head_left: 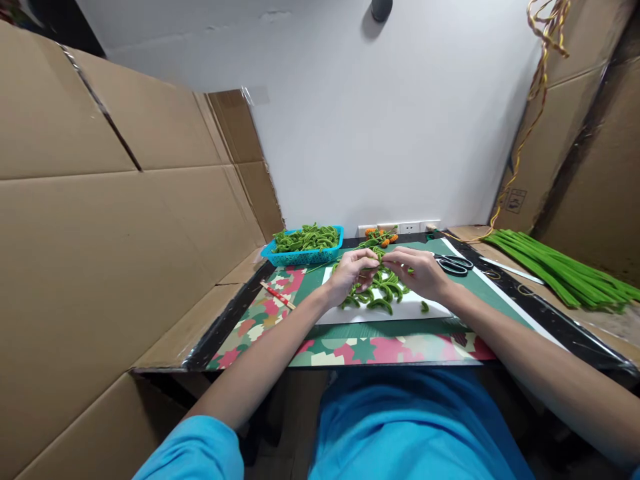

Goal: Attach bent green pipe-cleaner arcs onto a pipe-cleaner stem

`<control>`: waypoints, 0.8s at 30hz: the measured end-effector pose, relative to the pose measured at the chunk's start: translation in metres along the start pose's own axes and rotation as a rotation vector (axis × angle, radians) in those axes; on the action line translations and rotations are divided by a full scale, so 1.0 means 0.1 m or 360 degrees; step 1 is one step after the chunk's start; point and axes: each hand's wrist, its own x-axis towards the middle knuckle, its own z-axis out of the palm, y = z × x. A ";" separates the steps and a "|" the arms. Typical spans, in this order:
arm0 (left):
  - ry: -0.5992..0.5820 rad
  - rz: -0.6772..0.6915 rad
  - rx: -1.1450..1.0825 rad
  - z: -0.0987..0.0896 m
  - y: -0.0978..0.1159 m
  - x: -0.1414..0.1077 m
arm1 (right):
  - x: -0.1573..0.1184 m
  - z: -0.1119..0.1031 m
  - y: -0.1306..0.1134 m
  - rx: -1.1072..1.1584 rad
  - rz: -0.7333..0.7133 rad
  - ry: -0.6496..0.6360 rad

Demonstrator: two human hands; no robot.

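My left hand (350, 273) and my right hand (417, 270) meet above a sheet of white paper (410, 310), their fingertips pinched close together. Between them shows a green pipe cleaner piece (379, 254), which both hands appear to grip; the fingers cover much of it. Below and around the hands, several short curled green pipe cleaner pieces (381, 305) lie scattered on the paper. One small piece (425, 307) rests apart from the others, toward the right. Just beyond the hands lies a bunch of orange flowers with green stems (383, 237).
A blue basket (300, 258) heaped with green curled pieces stands at the back left. Black-handled scissors (455, 265) lie right of my right hand. Long green pipe cleaners (560, 270) are at far right. A red slim stick (277, 295) lies left. Cardboard walls (100, 253) flank the table.
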 end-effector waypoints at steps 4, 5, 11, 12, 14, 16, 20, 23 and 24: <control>-0.0074 -0.0093 0.0000 -0.04 0.02 0.00 | 0.01 -0.01 -0.02 -0.0089 -0.0089 -0.0031; -0.0088 -0.0117 -0.0004 -0.06 0.02 0.00 | 0.01 -0.02 -0.03 -0.0096 -0.0095 -0.0050; -0.0216 -0.0321 -0.0137 -0.10 0.03 -0.01 | 0.01 -0.02 -0.05 -0.0069 -0.0184 -0.0121; -0.0240 -0.0347 -0.0155 -0.11 0.03 -0.01 | 0.01 -0.02 -0.06 -0.0069 -0.0208 -0.0123; -0.0284 -0.0386 -0.0162 -0.14 0.03 -0.01 | 0.02 -0.03 -0.08 -0.0062 -0.0248 -0.0127; -0.0328 -0.0416 -0.0128 -0.17 0.03 -0.01 | 0.02 -0.03 -0.10 -0.0040 -0.0264 -0.0143; -0.0331 -0.0422 -0.0067 -0.20 0.04 0.01 | 0.04 -0.04 -0.08 -0.0014 -0.0220 -0.0194; -0.0253 -0.0387 -0.0041 -0.20 0.04 0.01 | 0.04 -0.05 -0.06 -0.0049 -0.0217 -0.0215; -0.0236 -0.0380 -0.0039 -0.20 0.04 0.01 | 0.04 -0.05 -0.06 -0.0061 -0.0221 -0.0223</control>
